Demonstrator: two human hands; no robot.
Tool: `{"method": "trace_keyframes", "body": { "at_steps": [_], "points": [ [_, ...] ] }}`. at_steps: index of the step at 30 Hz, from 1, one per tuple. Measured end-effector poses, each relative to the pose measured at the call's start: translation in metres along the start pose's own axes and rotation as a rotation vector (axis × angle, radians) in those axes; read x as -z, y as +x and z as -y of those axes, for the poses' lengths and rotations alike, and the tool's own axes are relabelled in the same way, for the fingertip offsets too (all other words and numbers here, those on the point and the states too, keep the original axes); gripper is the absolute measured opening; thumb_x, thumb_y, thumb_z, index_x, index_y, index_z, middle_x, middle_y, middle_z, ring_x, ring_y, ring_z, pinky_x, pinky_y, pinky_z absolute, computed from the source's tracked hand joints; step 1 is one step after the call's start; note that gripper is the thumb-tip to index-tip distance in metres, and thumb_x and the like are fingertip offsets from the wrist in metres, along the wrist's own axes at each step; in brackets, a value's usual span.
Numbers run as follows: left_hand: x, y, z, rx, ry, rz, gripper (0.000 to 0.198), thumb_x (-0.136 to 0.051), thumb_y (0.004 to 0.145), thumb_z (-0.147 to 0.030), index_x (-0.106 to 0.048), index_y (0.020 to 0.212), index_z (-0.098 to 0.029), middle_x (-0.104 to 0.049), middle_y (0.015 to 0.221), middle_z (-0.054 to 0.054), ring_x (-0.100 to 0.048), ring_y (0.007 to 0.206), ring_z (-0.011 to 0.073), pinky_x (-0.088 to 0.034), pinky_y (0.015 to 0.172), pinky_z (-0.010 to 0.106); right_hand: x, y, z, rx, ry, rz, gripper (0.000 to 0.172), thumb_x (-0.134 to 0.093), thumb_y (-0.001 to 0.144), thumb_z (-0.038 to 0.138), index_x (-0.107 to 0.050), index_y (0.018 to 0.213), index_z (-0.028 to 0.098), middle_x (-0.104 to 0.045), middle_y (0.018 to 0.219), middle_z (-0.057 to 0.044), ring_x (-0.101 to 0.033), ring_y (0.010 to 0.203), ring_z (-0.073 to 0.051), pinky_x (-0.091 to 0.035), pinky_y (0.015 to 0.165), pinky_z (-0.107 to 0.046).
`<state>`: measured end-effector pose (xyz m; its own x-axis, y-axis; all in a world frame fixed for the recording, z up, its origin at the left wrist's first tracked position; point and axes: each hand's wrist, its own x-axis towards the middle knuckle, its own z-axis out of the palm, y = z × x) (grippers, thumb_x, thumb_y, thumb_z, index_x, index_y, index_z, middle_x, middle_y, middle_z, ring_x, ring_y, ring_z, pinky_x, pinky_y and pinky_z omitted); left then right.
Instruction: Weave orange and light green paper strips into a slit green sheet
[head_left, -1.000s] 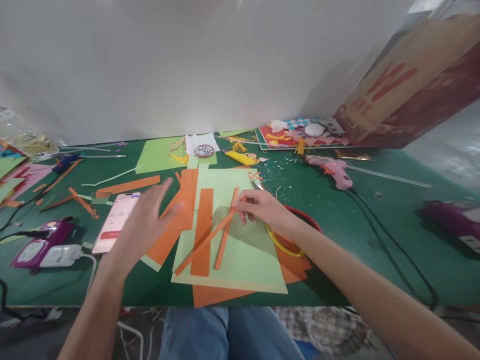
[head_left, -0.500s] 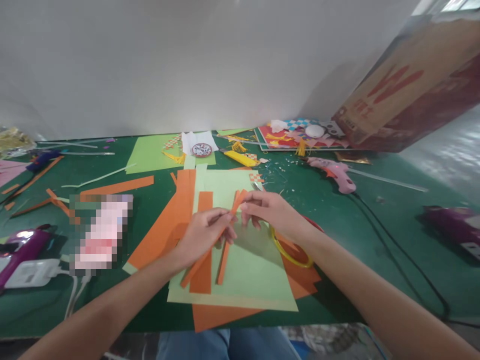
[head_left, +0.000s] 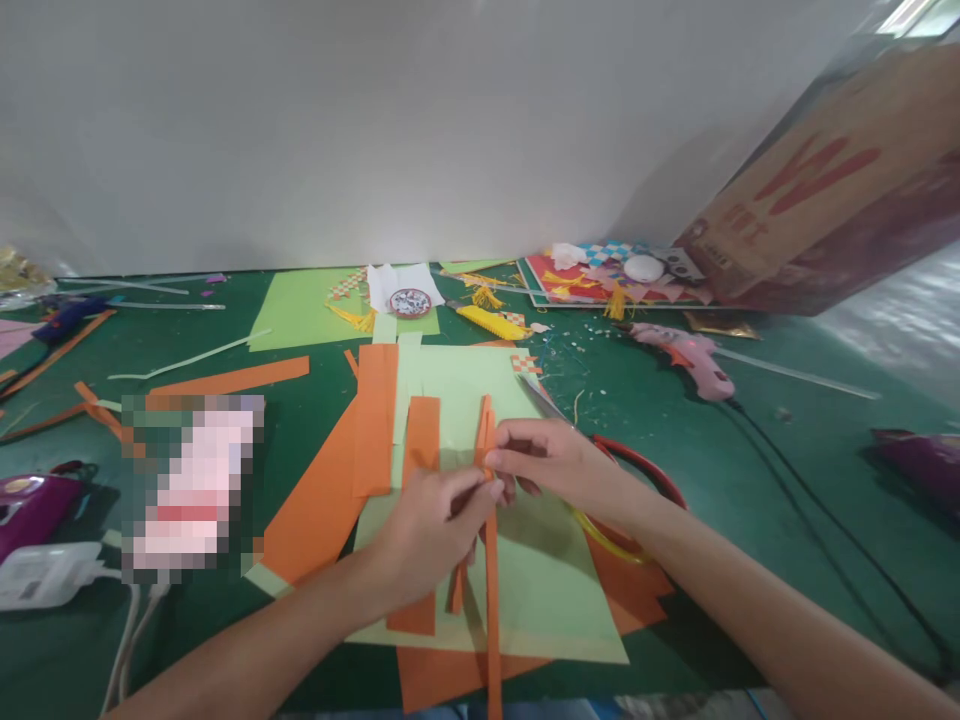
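Observation:
Over a pale green paper sheet (head_left: pixel 555 590), both hands pinch narrow orange paper strips. My left hand (head_left: pixel 442 515) closes thumb and fingers on them just below the right fingertips. My right hand (head_left: pixel 551 458) grips near their upper end. One long orange strip (head_left: pixel 493 610) hangs straight down past the sheet's lower edge; a shorter strip (head_left: pixel 457 592) shows below my left fingers. A wider orange paper piece (head_left: pixel 424 430) lies on the sheet, partly covered by my left hand. Scissors (head_left: pixel 649 465) with red and yellow handles lie partly under my right forearm.
Orange paper (head_left: pixel 315 520) lies left, beside a blurred-out phone (head_left: pixel 199 480) with cables. A yellow utility knife (head_left: pixel 491 321) sits behind the sheet. To the right are a pink glue gun (head_left: pixel 694 358) and its cord. A paper bag (head_left: pixel 810 190) leans at the back right.
The strips in my hands have swung from slanting to nearly upright, and the long one now reaches down past the sheet. Both hands appear slightly lower and further right; the whole view has shifted a little.

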<state>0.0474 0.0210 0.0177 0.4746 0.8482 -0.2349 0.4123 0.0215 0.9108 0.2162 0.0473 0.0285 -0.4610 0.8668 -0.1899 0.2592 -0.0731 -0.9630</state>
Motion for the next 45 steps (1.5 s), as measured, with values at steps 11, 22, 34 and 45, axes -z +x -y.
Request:
{"method": "trace_keyframes", "body": {
  "at_steps": [11, 22, 34, 45],
  "points": [
    [0.009, 0.013, -0.002, -0.119, 0.085, -0.016, 0.030, -0.042, 0.087, -0.031, -0.054, 0.064, -0.017, -0.040, 0.042, -0.007, -0.045, 0.037, 0.0077, -0.031, 0.040, 0.018, -0.002, 0.003, -0.014, 0.065, 0.074, -0.070, 0.028, -0.059, 0.079, 0.040, -0.054, 0.066, 0.017, -0.059, 0.054, 0.002, -0.051, 0.047, -0.008, -0.034, 0.042, -0.019],
    [0.031, 0.053, -0.011, -0.233, 0.037, 0.043, 0.026, -0.047, 0.081, -0.029, -0.052, 0.058, -0.016, -0.048, 0.048, -0.005, -0.041, 0.040, 0.0062, -0.032, 0.043, 0.019, -0.003, 0.007, -0.013, 0.086, 0.216, -0.405, 0.035, -0.068, 0.067, 0.049, -0.053, 0.062, 0.017, -0.052, 0.044, 0.004, -0.046, 0.038, -0.008, -0.031, 0.037, -0.021],
    [0.030, 0.017, 0.000, -0.175, 0.054, 0.034, 0.034, -0.043, 0.088, -0.037, -0.056, 0.064, -0.016, -0.051, 0.053, -0.003, -0.040, 0.045, 0.0074, -0.031, 0.045, 0.020, -0.010, 0.003, -0.013, 0.064, 0.138, -0.138, 0.034, -0.061, 0.077, 0.047, -0.052, 0.065, 0.016, -0.053, 0.048, 0.004, -0.048, 0.042, -0.008, -0.032, 0.040, -0.021],
    [0.010, 0.011, -0.003, -0.074, -0.163, 0.114, 0.029, -0.043, 0.088, -0.034, -0.059, 0.071, -0.016, -0.052, 0.050, -0.004, -0.047, 0.041, 0.0064, -0.032, 0.041, 0.018, 0.000, -0.003, -0.012, 0.100, 0.132, 0.027, 0.030, -0.056, 0.082, 0.042, -0.051, 0.067, 0.016, -0.056, 0.054, 0.002, -0.050, 0.046, -0.007, -0.034, 0.043, -0.020]
  ]
}}
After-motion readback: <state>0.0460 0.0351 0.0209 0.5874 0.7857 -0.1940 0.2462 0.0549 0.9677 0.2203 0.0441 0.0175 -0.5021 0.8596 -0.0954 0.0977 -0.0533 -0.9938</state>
